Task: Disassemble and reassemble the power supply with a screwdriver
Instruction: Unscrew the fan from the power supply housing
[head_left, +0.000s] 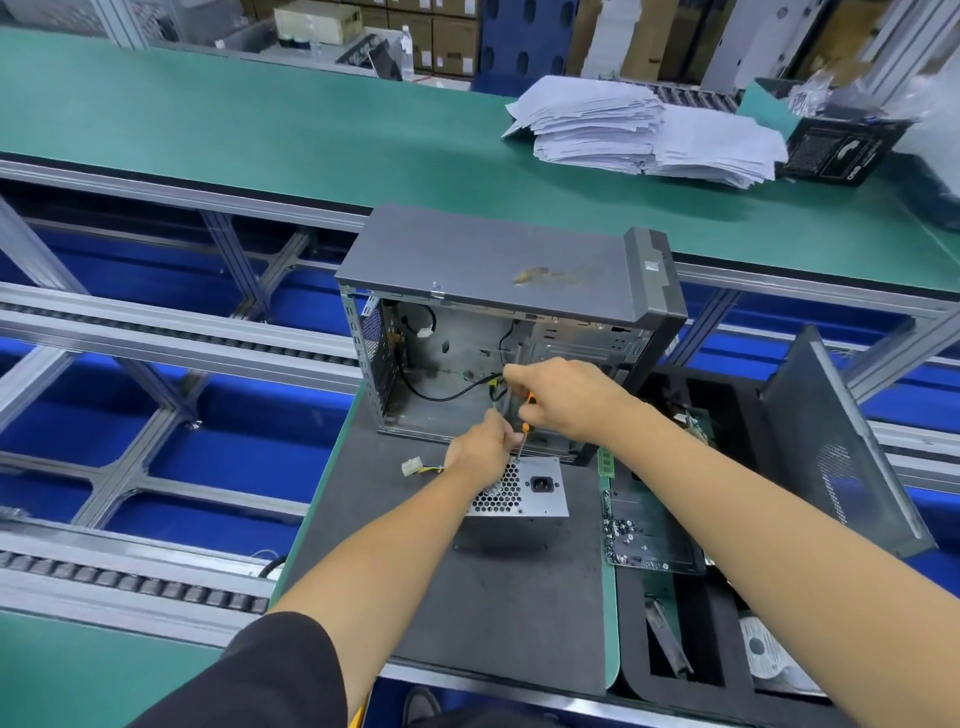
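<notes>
Grey mat: a dark grey mat (467, 597) covers my end of the green bench, and the work sits on it.
Power supply: the silver power supply (524, 488) lies on the mat just in front of the open computer case (498, 322), its honeycomb grille and black socket facing up toward me.
Left hand: my left hand (480, 449) is curled over the near top edge of the power supply, fingers closed; what they pinch I cannot tell.
Right hand: my right hand (566, 397) is closed around the screwdriver (525, 422), its orange handle showing between my fingers and the shaft pointing down at the power supply's top edge beside my left hand.
Cable plug: a white connector (411, 466) on yellow wires lies on the mat left of the unit.
Circuit board: a green board (649, 530) rests to the right, on the black foam tray (675, 670).
Side panel: a black panel (841, 447) leans at the far right.
Papers: a white stack of papers (639, 130) sits on the far bench.
</notes>
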